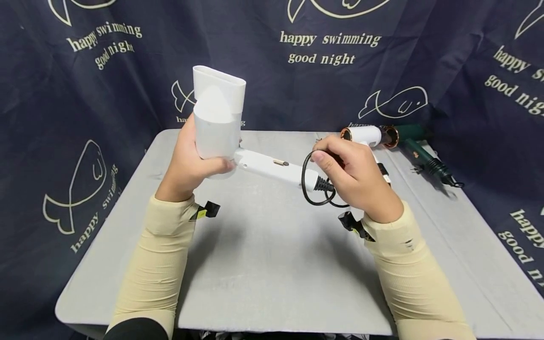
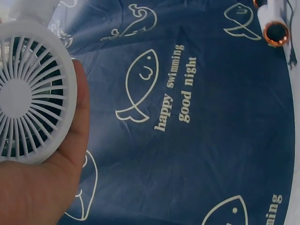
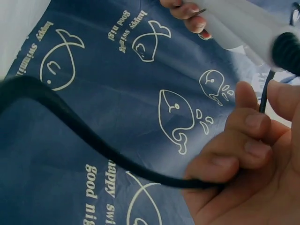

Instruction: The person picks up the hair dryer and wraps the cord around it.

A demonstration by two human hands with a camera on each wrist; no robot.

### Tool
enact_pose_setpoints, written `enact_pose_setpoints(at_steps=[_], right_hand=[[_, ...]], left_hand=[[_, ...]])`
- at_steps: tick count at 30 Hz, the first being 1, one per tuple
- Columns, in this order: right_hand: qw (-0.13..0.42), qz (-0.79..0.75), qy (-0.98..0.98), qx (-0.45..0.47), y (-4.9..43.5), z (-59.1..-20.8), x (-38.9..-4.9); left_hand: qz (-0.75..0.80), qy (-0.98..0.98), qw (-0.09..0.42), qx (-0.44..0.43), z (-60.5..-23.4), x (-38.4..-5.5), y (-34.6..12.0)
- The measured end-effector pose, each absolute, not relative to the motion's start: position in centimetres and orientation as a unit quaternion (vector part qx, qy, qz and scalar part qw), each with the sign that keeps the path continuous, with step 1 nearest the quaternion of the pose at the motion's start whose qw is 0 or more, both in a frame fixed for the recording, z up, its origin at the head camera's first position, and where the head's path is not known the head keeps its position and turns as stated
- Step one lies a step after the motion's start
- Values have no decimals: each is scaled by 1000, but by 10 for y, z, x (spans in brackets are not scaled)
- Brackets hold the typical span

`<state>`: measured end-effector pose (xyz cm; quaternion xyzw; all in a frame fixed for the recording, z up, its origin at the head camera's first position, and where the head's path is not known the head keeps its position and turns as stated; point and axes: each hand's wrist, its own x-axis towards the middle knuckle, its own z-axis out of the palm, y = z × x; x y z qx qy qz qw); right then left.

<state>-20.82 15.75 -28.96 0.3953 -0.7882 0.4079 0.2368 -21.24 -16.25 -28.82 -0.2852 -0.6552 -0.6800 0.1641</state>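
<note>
A white hair dryer (image 1: 217,134) is held up above the table, its flat nozzle pointing upward and its handle stretching to the right. My left hand (image 1: 184,163) grips the dryer's barrel, thumb across the front. In the left wrist view the round slatted rear grille (image 2: 18,98) faces the camera beside the palm. The black power cord (image 1: 304,182) loops from the handle's ribbed end to my right hand (image 1: 361,174), which pinches it between thumb and fingers. In the right wrist view the cord (image 3: 108,154) also runs under the curled fingers. The plug cannot be made out.
Behind my right hand, another white hair dryer (image 1: 365,134) with a copper rim lies on the grey table (image 1: 272,269). A dark green hair dryer (image 1: 420,153) lies beside it at the back right. Dark blue printed cloth (image 1: 263,94) hangs around the table.
</note>
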Motion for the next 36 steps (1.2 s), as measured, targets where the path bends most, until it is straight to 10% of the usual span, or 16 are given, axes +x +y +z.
enact_pose_setpoints(at_steps=[36], right_hand=[[57, 349, -887, 297, 125, -304, -200]], left_hand=[[-709, -591, 337, -185, -267, -194, -140]])
